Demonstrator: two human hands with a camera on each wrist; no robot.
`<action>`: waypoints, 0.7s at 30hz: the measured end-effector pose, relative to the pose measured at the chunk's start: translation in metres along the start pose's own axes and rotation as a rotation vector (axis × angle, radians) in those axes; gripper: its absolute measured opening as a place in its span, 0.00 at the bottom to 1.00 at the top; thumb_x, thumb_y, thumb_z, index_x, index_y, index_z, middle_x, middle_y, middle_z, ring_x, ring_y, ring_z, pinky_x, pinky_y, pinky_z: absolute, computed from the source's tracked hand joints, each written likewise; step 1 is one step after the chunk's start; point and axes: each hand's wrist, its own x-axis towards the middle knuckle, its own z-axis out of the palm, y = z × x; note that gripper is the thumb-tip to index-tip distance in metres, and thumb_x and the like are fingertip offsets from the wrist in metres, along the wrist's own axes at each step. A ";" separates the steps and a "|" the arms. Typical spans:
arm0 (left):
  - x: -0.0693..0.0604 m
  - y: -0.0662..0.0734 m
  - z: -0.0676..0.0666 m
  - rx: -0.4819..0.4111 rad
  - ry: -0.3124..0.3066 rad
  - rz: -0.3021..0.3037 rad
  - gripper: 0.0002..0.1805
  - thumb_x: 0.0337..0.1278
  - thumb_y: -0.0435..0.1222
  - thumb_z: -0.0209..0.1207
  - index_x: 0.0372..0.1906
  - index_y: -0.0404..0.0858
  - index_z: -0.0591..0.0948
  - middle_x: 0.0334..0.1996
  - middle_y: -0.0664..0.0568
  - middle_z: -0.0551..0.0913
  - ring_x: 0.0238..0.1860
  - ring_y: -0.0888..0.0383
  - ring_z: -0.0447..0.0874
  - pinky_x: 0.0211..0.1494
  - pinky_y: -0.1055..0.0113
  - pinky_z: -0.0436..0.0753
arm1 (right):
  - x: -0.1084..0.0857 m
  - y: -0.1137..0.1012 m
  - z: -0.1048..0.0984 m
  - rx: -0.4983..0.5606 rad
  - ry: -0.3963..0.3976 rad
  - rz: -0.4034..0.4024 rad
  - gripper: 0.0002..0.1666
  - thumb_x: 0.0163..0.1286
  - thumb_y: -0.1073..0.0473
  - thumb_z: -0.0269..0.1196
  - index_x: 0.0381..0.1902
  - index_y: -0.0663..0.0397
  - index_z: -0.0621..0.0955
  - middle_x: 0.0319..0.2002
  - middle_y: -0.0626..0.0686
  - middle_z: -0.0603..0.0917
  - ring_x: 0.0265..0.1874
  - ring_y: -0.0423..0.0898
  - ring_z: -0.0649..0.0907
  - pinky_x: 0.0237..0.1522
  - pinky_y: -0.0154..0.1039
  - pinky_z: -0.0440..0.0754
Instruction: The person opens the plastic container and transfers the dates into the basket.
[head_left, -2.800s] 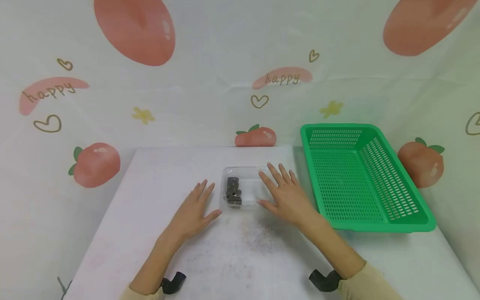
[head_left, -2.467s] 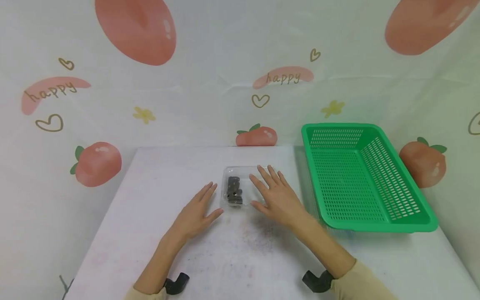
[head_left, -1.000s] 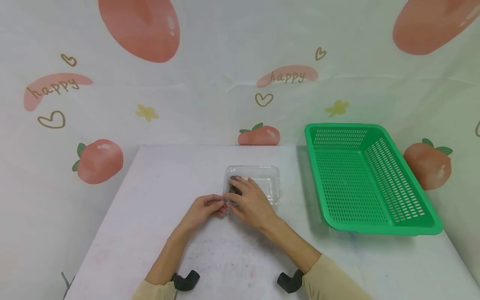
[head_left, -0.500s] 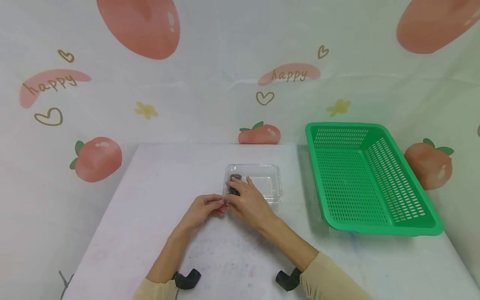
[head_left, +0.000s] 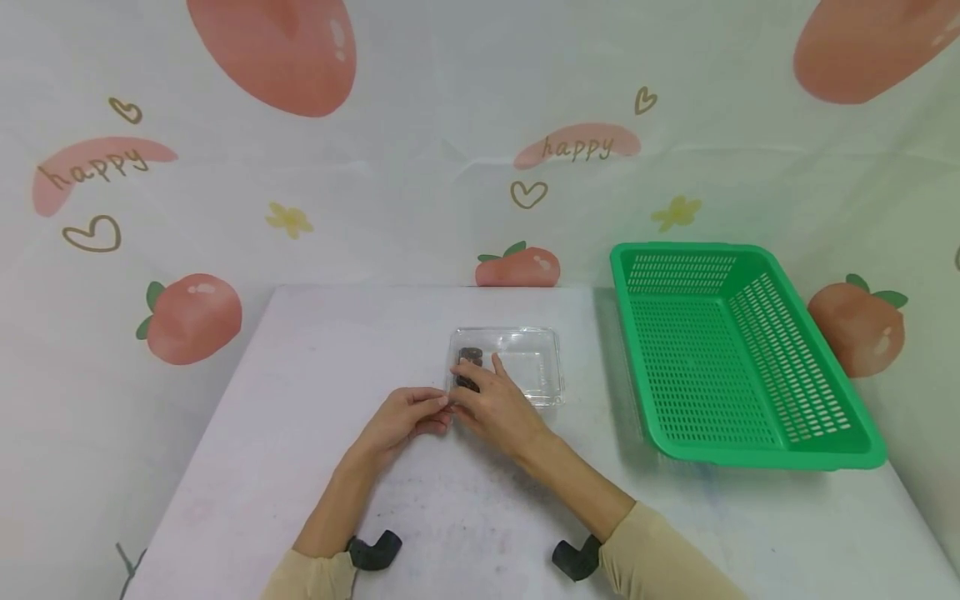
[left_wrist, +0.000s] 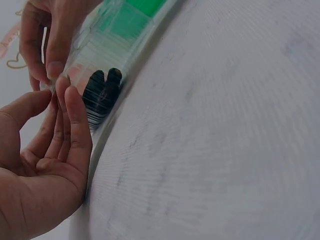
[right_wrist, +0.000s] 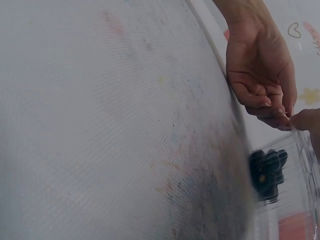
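A clear plastic box (head_left: pixel 536 371) lies on the white table, with several dark brown-black pieces (head_left: pixel 470 357) clustered at its left end; their kind is hard to tell. At the box's near left corner, my left hand (head_left: pixel 405 421) pinches the rim between thumb and fingertips. My right hand (head_left: pixel 498 412) reaches over the box from the right, its thumb and index finger pinching that same corner, other fingers spread above the dark pieces. In the left wrist view, the fingertips of my left hand (left_wrist: pixel 50 160) and right hand (left_wrist: pixel 57 37) meet at the corner. Whether a lid is closed is unclear.
A large green slotted basket (head_left: pixel 750 458) stands on the right of the table (head_left: pixel 322 350). Behind hangs a white backdrop (head_left: pixel 420 125) printed with fruit and hearts. Black curved pieces (head_left: pixel 377 552) stick out at both wrists.
Both hands came from spread fingers beside and over the box to its near left corner and took hold there. In the last half second they barely moved; the box stayed in place.
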 end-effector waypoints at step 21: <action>-0.002 0.004 0.017 0.166 0.123 0.081 0.11 0.66 0.26 0.53 0.46 0.22 0.79 0.38 0.40 0.88 0.40 0.54 0.88 0.47 0.60 0.88 | -0.002 0.002 0.006 -0.005 0.045 -0.017 0.08 0.59 0.62 0.74 0.37 0.50 0.87 0.56 0.58 0.83 0.62 0.59 0.78 0.62 0.69 0.70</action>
